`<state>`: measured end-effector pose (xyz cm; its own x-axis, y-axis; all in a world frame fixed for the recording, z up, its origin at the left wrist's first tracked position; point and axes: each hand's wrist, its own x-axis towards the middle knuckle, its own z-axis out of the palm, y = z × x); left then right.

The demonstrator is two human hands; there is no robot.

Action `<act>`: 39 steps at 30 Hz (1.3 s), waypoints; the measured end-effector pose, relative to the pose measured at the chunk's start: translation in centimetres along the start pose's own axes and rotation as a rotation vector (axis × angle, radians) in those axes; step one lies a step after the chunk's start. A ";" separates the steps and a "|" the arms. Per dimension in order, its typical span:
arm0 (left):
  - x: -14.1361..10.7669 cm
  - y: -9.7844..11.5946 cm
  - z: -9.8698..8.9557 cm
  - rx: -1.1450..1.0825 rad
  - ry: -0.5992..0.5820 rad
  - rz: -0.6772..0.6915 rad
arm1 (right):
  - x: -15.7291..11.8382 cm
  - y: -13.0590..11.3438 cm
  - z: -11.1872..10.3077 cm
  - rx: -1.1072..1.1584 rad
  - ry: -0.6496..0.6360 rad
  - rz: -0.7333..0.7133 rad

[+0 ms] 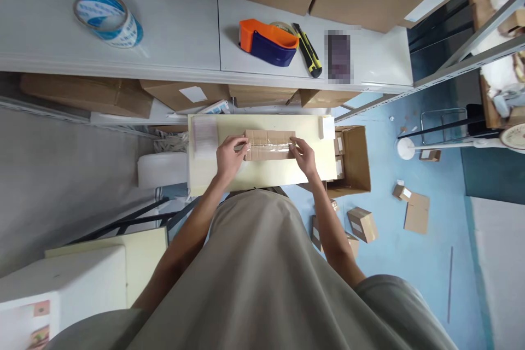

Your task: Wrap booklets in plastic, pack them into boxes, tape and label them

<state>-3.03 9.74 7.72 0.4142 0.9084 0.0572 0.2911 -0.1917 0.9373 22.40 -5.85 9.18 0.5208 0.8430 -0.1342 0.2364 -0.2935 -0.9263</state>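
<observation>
A small flat cardboard box (268,152) lies on the pale yellow table (229,178), with a strip of shiny clear tape running along its length. My left hand (231,156) pinches the box's left end between thumb and fingers. At the opposite end, my right hand (304,156) grips the edge near where the tape ends. A pale printed sheet (205,136) lies on the table left of the box. Toward the table's right side sits a small white block or stack of labels (327,127). The underside of the box is hidden.
On the shelf (172,27) ahead are a tape roll (123,30), an orange and blue tape dispenser (268,44) and a yellow-black utility knife (307,49). An open carton (356,158) holding smaller boxes stands right of the table. Several boxes (362,224) lie on the blue floor.
</observation>
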 end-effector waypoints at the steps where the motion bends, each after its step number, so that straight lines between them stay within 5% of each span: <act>1: 0.4 0.2 -0.3 -0.020 -0.004 0.004 | 0.0 -0.4 0.2 -0.007 0.022 -0.014; 10: 2.2 4.4 -2.0 -0.143 -0.050 0.035 | -1.0 -5.5 -1.3 -0.072 0.146 -0.080; 16: 2.2 5.6 -2.8 -0.139 0.038 0.039 | 0.7 -7.6 -2.1 -0.071 0.093 -0.158; 20: 1.9 2.8 -1.8 -0.127 0.119 -0.046 | 2.8 -5.5 -1.0 -0.040 -0.007 -0.130; 27: 0.0 -3.5 1.6 -0.084 0.127 -0.201 | 4.3 1.7 0.8 -0.070 -0.093 -0.054; 32: -1.1 -4.3 3.2 -0.006 0.128 -0.182 | 4.2 4.3 0.5 -0.106 -0.109 0.021; 39: -0.2 -4.1 2.9 0.125 0.108 -0.142 | 5.3 2.9 -0.2 -0.236 -0.181 -0.052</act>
<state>-1.82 9.25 2.88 0.2683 0.9629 -0.0294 0.4476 -0.0975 0.8889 26.07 -2.30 5.85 0.3533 0.9201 -0.1692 0.4539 -0.3268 -0.8290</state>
